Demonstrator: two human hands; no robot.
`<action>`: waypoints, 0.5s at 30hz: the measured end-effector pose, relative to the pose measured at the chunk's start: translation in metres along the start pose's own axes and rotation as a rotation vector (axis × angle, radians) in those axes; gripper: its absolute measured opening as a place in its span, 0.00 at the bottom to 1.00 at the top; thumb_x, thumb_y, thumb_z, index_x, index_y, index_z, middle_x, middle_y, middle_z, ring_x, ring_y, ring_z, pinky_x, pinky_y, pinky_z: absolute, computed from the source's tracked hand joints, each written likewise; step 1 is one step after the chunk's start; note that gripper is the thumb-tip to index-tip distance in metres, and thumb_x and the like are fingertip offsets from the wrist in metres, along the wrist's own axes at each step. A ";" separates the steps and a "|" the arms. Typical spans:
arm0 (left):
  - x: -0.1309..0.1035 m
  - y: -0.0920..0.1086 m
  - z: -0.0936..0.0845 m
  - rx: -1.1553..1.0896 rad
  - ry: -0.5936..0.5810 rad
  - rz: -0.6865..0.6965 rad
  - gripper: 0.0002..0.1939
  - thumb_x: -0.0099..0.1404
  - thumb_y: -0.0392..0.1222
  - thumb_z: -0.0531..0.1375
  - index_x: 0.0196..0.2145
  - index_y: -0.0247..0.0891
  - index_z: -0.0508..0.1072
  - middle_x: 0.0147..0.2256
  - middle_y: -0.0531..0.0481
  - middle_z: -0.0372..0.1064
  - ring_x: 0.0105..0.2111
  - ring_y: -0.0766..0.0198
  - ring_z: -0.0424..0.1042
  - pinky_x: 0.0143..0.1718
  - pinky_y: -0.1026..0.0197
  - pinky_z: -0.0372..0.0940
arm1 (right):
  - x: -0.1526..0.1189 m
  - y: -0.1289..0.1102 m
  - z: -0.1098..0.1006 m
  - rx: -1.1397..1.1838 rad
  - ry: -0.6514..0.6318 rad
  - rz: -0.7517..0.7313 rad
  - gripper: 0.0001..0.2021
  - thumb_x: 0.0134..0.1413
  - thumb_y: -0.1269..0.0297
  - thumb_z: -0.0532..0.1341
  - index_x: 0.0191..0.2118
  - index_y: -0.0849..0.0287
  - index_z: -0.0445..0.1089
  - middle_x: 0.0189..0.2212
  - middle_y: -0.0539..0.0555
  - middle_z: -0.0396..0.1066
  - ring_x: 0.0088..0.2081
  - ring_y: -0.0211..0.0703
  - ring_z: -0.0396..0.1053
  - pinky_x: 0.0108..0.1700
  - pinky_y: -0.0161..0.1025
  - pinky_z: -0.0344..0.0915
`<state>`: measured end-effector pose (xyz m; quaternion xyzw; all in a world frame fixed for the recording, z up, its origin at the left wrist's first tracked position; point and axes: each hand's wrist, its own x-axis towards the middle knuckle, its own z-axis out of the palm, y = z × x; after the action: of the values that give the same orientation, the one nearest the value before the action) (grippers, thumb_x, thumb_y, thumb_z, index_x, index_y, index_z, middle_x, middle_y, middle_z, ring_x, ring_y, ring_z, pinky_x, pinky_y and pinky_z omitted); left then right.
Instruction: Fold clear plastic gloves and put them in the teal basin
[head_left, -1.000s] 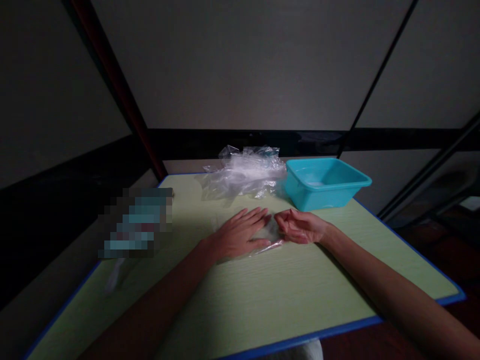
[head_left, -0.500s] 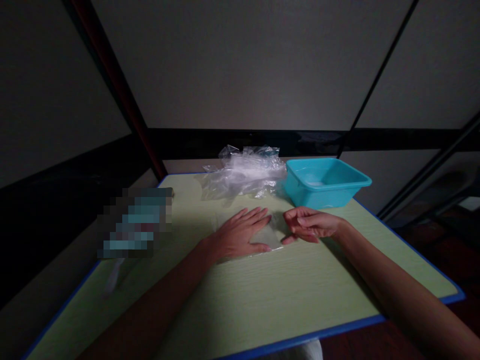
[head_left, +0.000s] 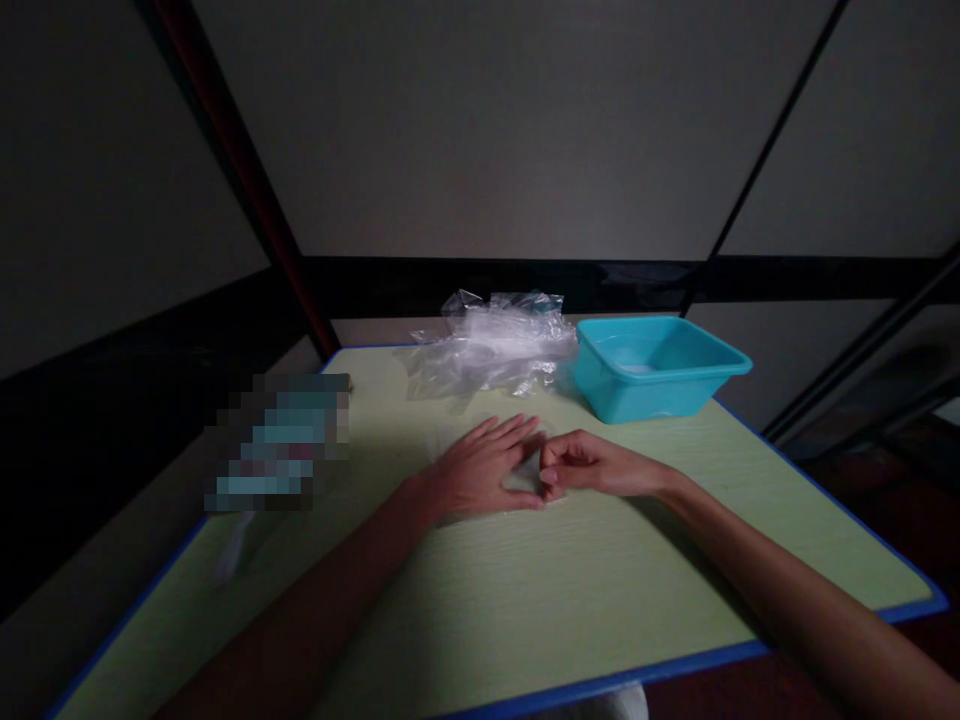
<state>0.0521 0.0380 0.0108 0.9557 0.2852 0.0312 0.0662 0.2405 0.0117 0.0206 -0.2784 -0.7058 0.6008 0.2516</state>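
Observation:
A clear plastic bag (head_left: 523, 474) lies flat on the table, largely covered by my hands. My left hand (head_left: 478, 474) rests palm down on it, fingers spread, thumb pointing right. At the bag's right edge, the curled fingers and thumb of my right hand (head_left: 586, 464) pinch the film beside my left thumb and forefinger. The fingertips partly hide exactly how much plastic is between them.
Behind my hands lies a crumpled heap of clear plastic bags (head_left: 499, 345). A turquoise plastic basin (head_left: 637, 393) stands at the back right. A pixelated item (head_left: 289, 440) sits at the left of the pale green, blue-edged table (head_left: 480, 610); a wall rises behind.
My right hand has moved left and a little down, from beside the bag onto its right edge, and its fingers have closed. My left hand stays flat on the bag.

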 end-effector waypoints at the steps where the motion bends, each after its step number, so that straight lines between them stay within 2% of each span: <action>1: 0.000 0.000 0.000 0.003 -0.003 0.002 0.37 0.55 0.62 0.50 0.57 0.42 0.48 0.60 0.47 0.38 0.59 0.59 0.37 0.57 0.54 0.35 | 0.000 0.002 -0.001 -0.004 -0.012 0.007 0.14 0.50 0.58 0.58 0.23 0.64 0.61 0.20 0.48 0.65 0.24 0.31 0.63 0.29 0.33 0.60; 8: 0.000 -0.003 0.004 0.044 0.007 0.025 0.40 0.56 0.65 0.47 0.59 0.39 0.43 0.60 0.46 0.37 0.60 0.60 0.35 0.57 0.54 0.34 | -0.007 0.003 -0.011 0.068 -0.069 0.183 0.14 0.49 0.57 0.59 0.23 0.63 0.59 0.20 0.47 0.66 0.24 0.31 0.65 0.30 0.34 0.63; 11: 0.001 -0.004 0.004 0.046 0.014 0.029 0.40 0.56 0.65 0.46 0.59 0.39 0.43 0.60 0.46 0.37 0.60 0.60 0.35 0.57 0.54 0.34 | -0.008 0.002 -0.011 0.064 -0.090 0.179 0.14 0.48 0.58 0.60 0.23 0.62 0.58 0.19 0.48 0.66 0.23 0.33 0.66 0.28 0.34 0.63; 13: 0.001 -0.003 0.004 0.043 0.013 0.026 0.40 0.56 0.65 0.47 0.58 0.39 0.44 0.60 0.45 0.37 0.59 0.59 0.36 0.57 0.54 0.35 | -0.006 0.000 -0.008 0.033 0.004 0.072 0.13 0.48 0.59 0.60 0.23 0.62 0.58 0.19 0.49 0.67 0.23 0.34 0.66 0.29 0.35 0.63; 15: 0.001 -0.002 0.003 0.041 0.014 0.021 0.40 0.55 0.64 0.48 0.58 0.38 0.44 0.60 0.44 0.38 0.59 0.58 0.37 0.57 0.54 0.35 | -0.001 -0.001 -0.001 -0.041 0.235 -0.099 0.11 0.49 0.60 0.59 0.26 0.62 0.60 0.22 0.50 0.67 0.27 0.36 0.66 0.32 0.37 0.63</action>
<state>0.0518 0.0399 0.0075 0.9595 0.2764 0.0328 0.0440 0.2422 0.0117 0.0220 -0.3168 -0.6964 0.5365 0.3561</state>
